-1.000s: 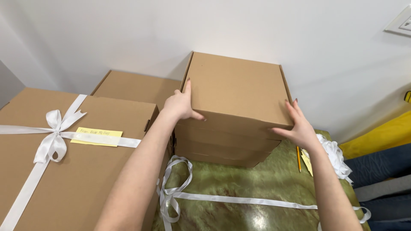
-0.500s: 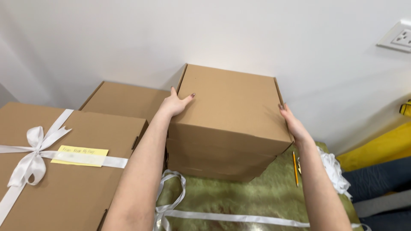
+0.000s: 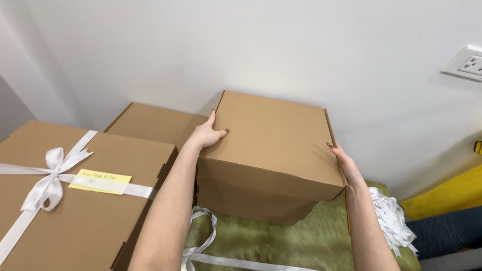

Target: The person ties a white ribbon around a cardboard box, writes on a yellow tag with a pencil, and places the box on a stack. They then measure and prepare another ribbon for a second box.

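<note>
Both hands press flat against the sides of a plain brown cardboard box in the middle of the frame: the left hand lies open on its upper left edge with the thumb over the top, and the right hand is spread along its right side, fingers straight, gripping by pressure rather than curling round anything. Compared with a second ago, the box sits a little further back toward the white wall and the arms reach out longer, so it looks as though it is being carried or slid away from the person; its lower front corner appears to hang just above the green cloth surface, though I cannot tell whether it touches. The lid is closed, so what is inside is hidden.

At lower left stands a larger closed box tied with white ribbon and bearing a yellow note. Behind it, just beside the held box, is another flat closed carton. Loose white ribbon trails at bottom centre, and a bunched ribbon pile lies at right.
</note>
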